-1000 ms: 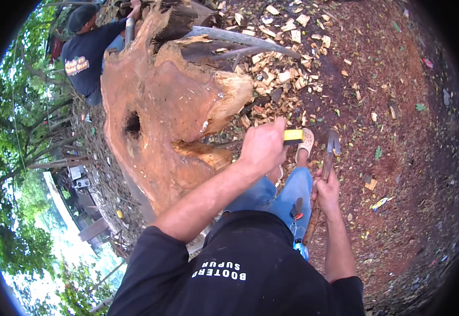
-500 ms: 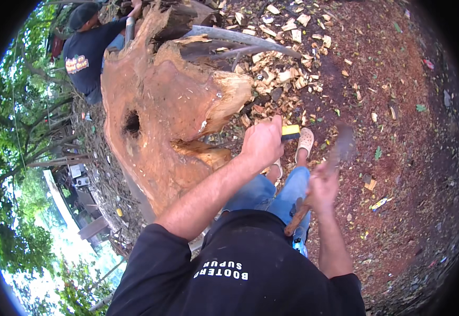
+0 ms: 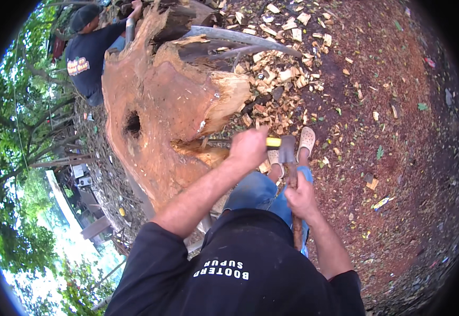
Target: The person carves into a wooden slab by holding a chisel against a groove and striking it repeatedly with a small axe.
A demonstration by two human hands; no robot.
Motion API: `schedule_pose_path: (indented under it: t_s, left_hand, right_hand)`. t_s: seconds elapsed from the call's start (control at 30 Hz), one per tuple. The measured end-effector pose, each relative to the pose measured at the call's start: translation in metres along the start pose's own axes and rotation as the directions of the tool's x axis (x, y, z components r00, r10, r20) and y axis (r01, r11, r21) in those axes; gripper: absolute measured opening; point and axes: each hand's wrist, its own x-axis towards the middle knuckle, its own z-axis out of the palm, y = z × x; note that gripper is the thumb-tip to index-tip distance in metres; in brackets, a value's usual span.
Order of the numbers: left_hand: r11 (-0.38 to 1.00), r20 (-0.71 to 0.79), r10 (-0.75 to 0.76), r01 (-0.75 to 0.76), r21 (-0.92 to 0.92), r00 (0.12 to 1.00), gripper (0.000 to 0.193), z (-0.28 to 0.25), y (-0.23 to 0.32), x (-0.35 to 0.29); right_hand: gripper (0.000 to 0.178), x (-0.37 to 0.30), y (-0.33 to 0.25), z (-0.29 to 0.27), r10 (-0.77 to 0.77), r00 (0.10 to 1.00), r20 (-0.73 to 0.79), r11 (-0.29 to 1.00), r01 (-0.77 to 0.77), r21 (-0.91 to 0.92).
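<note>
My left hand (image 3: 249, 150) is closed around a chisel, whose yellow handle end (image 3: 273, 142) sticks out on the right. Its thin dark shaft (image 3: 219, 140) points left into the notch of a large reddish-brown tree stump (image 3: 158, 105); the tip cannot be made out. In my right hand (image 3: 301, 199) is a wooden-handled striking tool with a broad grey metal head (image 3: 287, 147), either a hatchet or a hammer. That head is right by the chisel's handle end, seemingly against it. Pale, freshly cut wood shows along the stump's right edge.
Wood chips (image 3: 282, 79) litter the ground beyond my feet in tan clogs (image 3: 306, 139). A grey branch (image 3: 245, 39) juts right from the stump's far side. Another person (image 3: 87, 58) in a dark shirt and cap is at the stump's far left, one hand near a grey post-like piece.
My right hand has swung the striking tool left, bringing its head to the chisel's handle end. My left hand and the chisel have shifted slightly left and nearer to me.
</note>
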Motion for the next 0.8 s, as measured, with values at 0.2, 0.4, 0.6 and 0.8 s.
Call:
schedule_pose_path:
  t_s: [0.2, 0.4, 0.6, 0.8]
  left_hand:
    - [0.995, -0.086, 0.035, -0.027, 0.093, 0.996, 0.031, 0.003, -0.007, -0.011]
    - [0.986, -0.139, 0.110, -0.126, -0.112, 0.984, 0.034, -0.023, 0.042, -0.010]
    - [0.993, -0.111, 0.068, -0.078, -0.092, 0.992, 0.032, -0.037, 0.036, 0.004]
    - [0.996, -0.111, -0.001, -0.008, -0.086, 0.994, 0.031, -0.039, 0.036, 0.009]
  right_hand:
    - [0.023, 0.001, 0.000, -0.018, 0.157, 0.960, -0.232, 0.878, -0.028, 0.477]
    - [0.022, 0.000, -0.005, -0.049, 0.170, 0.942, -0.288, 0.903, -0.032, 0.429]
    - [0.022, -0.001, -0.012, -0.055, 0.194, 0.944, -0.266, 0.915, -0.076, 0.396]
    - [0.020, 0.007, -0.013, -0.045, 0.122, 0.896, -0.427, 0.807, 0.161, 0.568]
